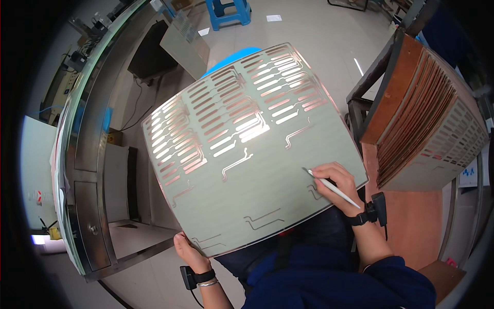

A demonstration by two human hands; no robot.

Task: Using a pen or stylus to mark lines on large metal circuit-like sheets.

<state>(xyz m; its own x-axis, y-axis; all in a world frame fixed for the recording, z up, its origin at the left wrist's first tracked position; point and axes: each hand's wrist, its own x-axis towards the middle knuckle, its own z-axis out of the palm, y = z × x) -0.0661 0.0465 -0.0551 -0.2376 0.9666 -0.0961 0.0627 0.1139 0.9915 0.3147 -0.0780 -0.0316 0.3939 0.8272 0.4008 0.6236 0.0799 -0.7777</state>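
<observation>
A large pale green-grey circuit board panel (267, 180) with shiny copper tracks lies tilted across my lap. At its near left corner my left hand (190, 252) is closed on the edge, the thumb uppermost and the other fingers mostly hidden. My right hand (337, 185) rests over the panel's near right part, pinching a slim white pen-shaped tool (337, 192). The tool's dark, pointed tip is at or just above the bare surface, left of my fingers; whether it touches, I cannot tell. Several copper strips fill the far half of the panel.
To the right, a stack of similar panels (411, 118) leans on a wooden stand (411, 216). A metal workbench with a drawer (92, 226) runs along the left. Blue stool (229, 14) stands on the tiled floor beyond. Another panel (185, 44) leans near the bench.
</observation>
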